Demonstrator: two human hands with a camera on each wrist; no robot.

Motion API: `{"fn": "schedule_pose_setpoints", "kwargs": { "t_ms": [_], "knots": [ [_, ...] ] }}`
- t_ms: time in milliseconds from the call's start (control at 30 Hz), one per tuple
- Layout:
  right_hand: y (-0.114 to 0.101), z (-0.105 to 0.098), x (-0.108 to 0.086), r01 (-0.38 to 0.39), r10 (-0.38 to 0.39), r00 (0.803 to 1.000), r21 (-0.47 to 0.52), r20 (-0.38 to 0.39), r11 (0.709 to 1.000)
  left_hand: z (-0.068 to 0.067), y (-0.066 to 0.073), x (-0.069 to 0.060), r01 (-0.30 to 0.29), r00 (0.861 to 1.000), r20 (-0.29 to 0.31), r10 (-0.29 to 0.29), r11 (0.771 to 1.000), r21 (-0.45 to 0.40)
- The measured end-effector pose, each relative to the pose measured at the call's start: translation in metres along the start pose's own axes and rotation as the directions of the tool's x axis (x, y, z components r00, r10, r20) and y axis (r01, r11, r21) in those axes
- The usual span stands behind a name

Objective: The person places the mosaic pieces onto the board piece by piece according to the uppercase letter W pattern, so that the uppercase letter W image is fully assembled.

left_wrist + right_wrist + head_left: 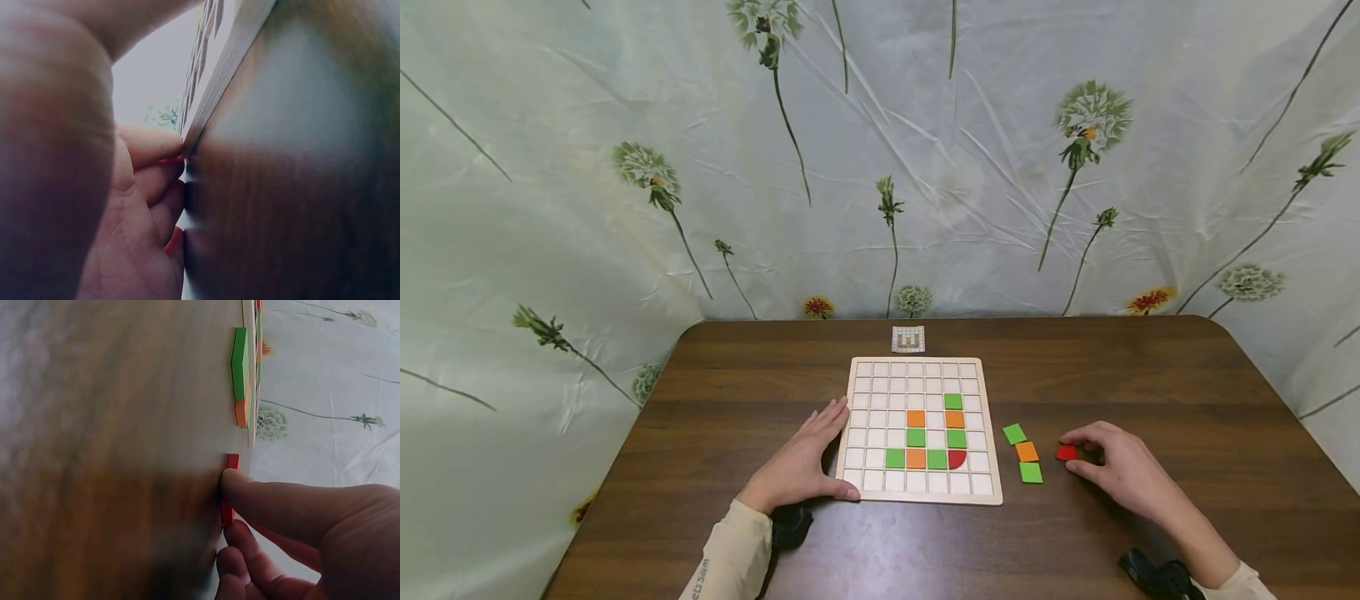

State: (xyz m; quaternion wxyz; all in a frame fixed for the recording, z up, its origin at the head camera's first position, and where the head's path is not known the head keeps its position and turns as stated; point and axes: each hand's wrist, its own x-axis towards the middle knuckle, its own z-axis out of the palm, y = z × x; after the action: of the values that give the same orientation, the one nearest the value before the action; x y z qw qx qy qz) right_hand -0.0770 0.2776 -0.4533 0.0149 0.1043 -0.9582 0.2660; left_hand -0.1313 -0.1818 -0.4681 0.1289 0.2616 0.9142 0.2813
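A light wooden grid board (871, 437) lies on the brown table, with green and orange squares and a red rounded piece (957, 459) in some cells. My left hand (801, 462) rests at the board's left edge, its fingers along the side and the thumb on the lower left corner; the left wrist view shows fingertips against the board's edge (215, 87). To the right of the board, my right hand (1123, 471) pinches a red piece (1066, 452) between thumb and fingers, low at the table. The right wrist view also shows this red piece (229, 512).
Between the board and my right hand lie two loose green squares (1014, 433) (1031, 472) and an orange square (1027, 452). A small patterned card (908, 339) lies behind the board. Beyond the table's far edge hangs a pale cloth (850, 250) with dandelion prints.
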Motion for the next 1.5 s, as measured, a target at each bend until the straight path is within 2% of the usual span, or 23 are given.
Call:
{"fn": "schedule_pose_setpoints", "kwargs": {
  "t_ms": [300,667,1133,1500],
  "knots": [
    [-0.003,-0.001,0.004,0.026,-0.027,1.000,0.016,0.011,1.000,0.000,0.000,0.000,0.009,1.000,0.002,-0.009,1.000,0.002],
    [-0.007,0.001,0.004,-0.075,0.075,0.996,0.006,0.039,0.997,0.000,0.000,-0.001,-0.013,1.000,-0.016,0.013,1.000,-0.022],
    [-0.012,0.002,0.007,-0.073,0.072,0.996,0.013,0.051,0.997,0.000,-0.001,0.000,-0.022,1.000,-0.020,0.021,1.000,-0.021],
    [-0.037,0.007,0.015,-0.001,0.001,1.000,0.042,0.005,0.999,0.000,0.001,-0.001,-0.016,1.000,-0.021,0.016,1.000,-0.018]
  ]
}}
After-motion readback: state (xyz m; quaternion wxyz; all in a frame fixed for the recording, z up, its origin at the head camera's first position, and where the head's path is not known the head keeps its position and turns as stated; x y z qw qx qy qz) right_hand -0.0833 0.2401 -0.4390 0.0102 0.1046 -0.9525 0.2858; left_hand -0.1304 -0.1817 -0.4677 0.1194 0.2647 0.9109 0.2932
